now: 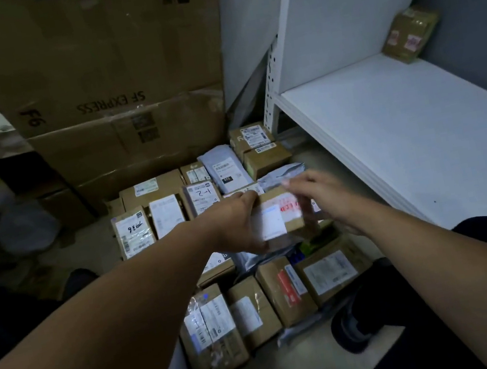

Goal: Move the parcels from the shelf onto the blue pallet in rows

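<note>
**Item:** parcel [277, 215], small brown carton with white and red labels, held low over the load, mid-scene.

**Grip:** left hand [235, 221] clamped round its left end. Right hand [327, 198] at its right end, fingers seemingly straight and only touching. Blur makes this uncertain.

**Risks:**
- The hold is effectively one-handed. If the left hand loosens before the parcel is seated, it probably drops skew onto the pieces below.
- The spot beneath looks crowded and uneven, carton against soft bag. A parcel set there may tilt or slide and break the row line.
- Pushing it in could nudge neighbours out of line.

**Containers:**
- shelf [389, 132], white, right: one last parcel [411, 34] stands at the far end against the wall.
- pallet: hidden under the load, so its colour cannot be confirmed. It appears to carry rows [159, 212] of labelled cartons, far and near, with grey mailers [226, 167] among them.
- cartons [106, 78], large, stacked, far left: closed, contents unseen.
</note>
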